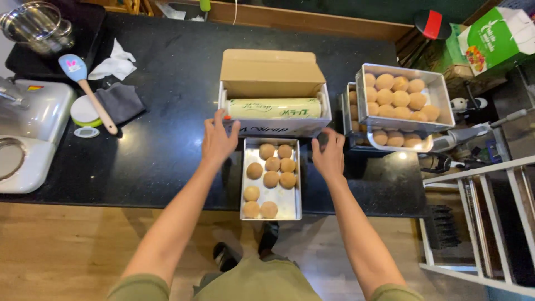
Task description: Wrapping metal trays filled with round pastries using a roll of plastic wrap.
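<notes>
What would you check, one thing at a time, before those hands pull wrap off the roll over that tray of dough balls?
1. Wrap box lid open, roll exposed: ok.
2. Left hand on the box front: ok.
3. Right hand on the box: cannot tell, it looks just short.
4. Tray directly below the box: ok.
5. Dough balls in the tray, uncovered: ok.
6. Loose film edge findable: cannot tell.

Bare counter (pixel 167 145) is lying open leftward; the wrap box (pixel 274 114) and stacked trays (pixel 398 106) are blocking ahead and right.
</notes>
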